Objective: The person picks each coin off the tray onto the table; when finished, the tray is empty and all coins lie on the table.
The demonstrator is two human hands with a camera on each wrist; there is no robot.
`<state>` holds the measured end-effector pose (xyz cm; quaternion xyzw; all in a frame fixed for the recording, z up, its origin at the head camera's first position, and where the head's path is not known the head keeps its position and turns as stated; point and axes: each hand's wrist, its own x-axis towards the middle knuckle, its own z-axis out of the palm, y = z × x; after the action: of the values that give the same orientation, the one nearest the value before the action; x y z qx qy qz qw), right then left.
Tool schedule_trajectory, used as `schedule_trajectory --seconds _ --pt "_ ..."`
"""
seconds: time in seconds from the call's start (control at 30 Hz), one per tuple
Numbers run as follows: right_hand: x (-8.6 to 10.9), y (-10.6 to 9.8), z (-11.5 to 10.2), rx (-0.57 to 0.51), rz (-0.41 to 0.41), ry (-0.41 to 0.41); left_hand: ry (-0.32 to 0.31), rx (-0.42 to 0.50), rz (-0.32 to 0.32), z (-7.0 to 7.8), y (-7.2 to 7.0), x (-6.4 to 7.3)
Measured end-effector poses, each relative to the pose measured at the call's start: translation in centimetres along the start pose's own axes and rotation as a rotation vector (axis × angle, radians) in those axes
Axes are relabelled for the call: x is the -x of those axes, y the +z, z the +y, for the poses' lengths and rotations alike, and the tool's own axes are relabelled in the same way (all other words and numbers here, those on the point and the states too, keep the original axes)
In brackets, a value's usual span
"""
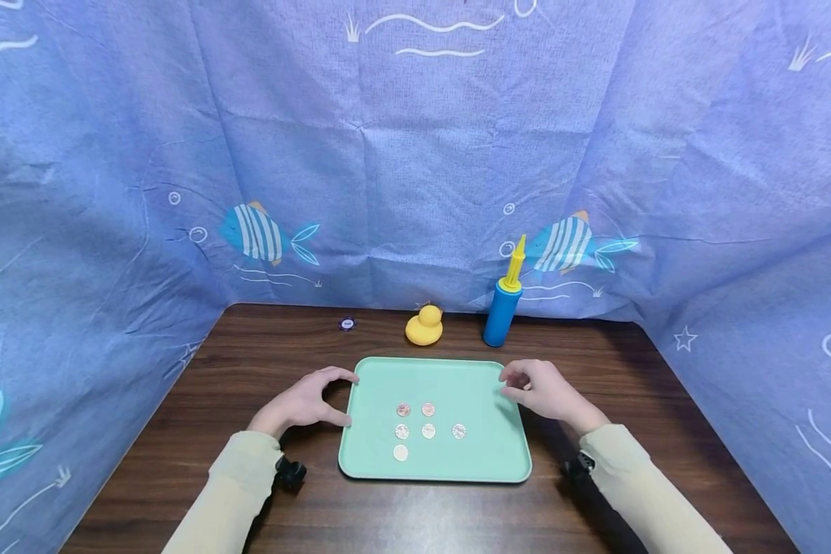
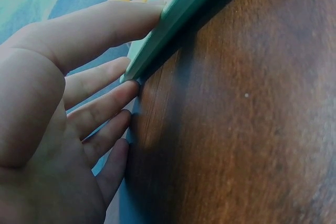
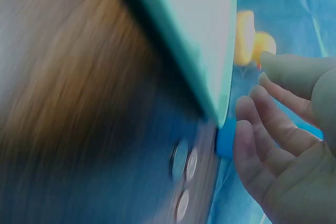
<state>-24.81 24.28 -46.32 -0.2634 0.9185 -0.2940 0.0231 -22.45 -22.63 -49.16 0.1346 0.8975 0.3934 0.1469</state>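
Observation:
A mint-green tray (image 1: 471, 462) lies on the table with several coins on it, among them a copper coin (image 1: 404, 410) and a silver coin (image 1: 459, 432). My left hand (image 1: 308, 400) is at the tray's left edge, thumb and fingers spread, the tips right at the rim. In the left wrist view nothing lies between its thumb and fingers. Over the tray's right edge hovers my right hand (image 1: 543, 388), its fingers loosely bent. The right wrist view shows that hand (image 3: 294, 145) holding nothing, with a few round discs (image 3: 179, 160) beyond the tray corner on the dark surface.
Behind the tray stand a yellow rubber duck (image 1: 424, 327) and a blue hand pump (image 1: 502, 315) with a yellow nozzle. A small dark poker chip (image 1: 347, 324) lies at the back left. A blue fish-print cloth (image 1: 415, 177) hangs behind the brown wooden table (image 1: 415, 519).

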Motion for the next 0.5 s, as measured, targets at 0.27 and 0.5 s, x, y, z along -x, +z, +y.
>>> schedule_trajectory --seconds 0.27,0.5 --pt "-2.4 2.0 -2.9 0.000 -0.066 -0.122 -0.006 -0.007 -0.012 0.1 0.0 0.0" --pt "-4.0 3.6 -5.2 0.010 -0.164 -0.157 -0.008 -0.012 -0.008 0.2 0.0 0.0"
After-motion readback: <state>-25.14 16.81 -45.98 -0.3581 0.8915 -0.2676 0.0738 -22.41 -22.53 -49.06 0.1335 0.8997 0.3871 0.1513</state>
